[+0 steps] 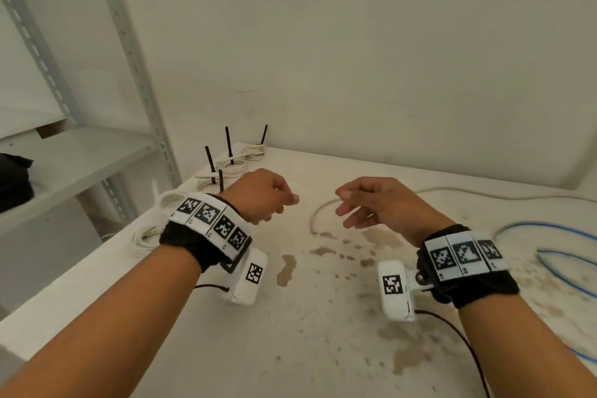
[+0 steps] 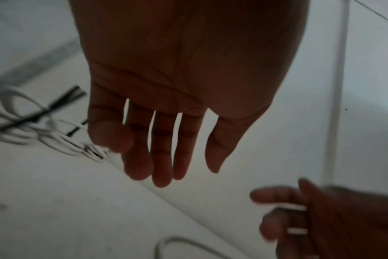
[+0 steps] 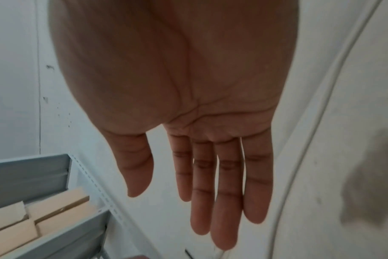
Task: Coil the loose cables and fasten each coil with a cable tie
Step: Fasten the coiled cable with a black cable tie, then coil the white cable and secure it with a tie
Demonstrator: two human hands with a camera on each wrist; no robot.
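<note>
Stained table (image 1: 323, 349): left hand (image 1: 261, 200), right hand (image 1: 378, 203) apart, fingers relaxed, empty; loose white cable (image 1: 318, 213) between.

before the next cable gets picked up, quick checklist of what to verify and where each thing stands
1. Left hand free: ok, fingers relaxed, holding nothing.
2. Right hand free: ok, open in the wrist view.
3. Loose white cable within reach: ok, it lies on the table below the hands.
4. Finished coils out of the way: ok, at the far left corner with black ties standing up.
5. Spare tie ready: cannot tell.
6. Blue cable: not ok, uncoiled.
</note>
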